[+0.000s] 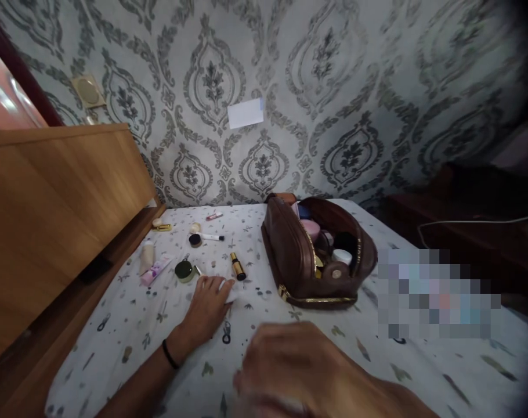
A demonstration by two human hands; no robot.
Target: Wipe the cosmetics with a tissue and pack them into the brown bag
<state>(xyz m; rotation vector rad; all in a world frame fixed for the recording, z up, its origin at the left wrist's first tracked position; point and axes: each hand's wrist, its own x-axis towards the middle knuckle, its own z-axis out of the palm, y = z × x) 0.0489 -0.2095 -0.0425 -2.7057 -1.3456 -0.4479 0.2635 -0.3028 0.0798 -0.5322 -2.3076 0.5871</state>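
My left hand (208, 302), with a black band at the wrist, rests low over the bed cover, its fingers curled down on a small white item (231, 296) mostly hidden beneath them. Just beyond the fingertips stand a dark-lidded green jar (184, 271) and a gold-and-black tube (237, 267). My right hand (299, 363) is nearer to me, blurred, with fingers bent and largely hidden; whether it holds anything does not show. To its upper right sits a brown cosmetic bag (290, 247), unzipped, with a white-lidded jar (342, 257) and other containers inside.
Farther left lie a beige tube (148, 257), a pink-and-white tube (156, 269), a small black-lidded jar (195, 240), and a gold item (162, 227). A wooden panel (68, 215) borders the left; patterned wallpaper rises behind. A pixelated patch covers something at right.
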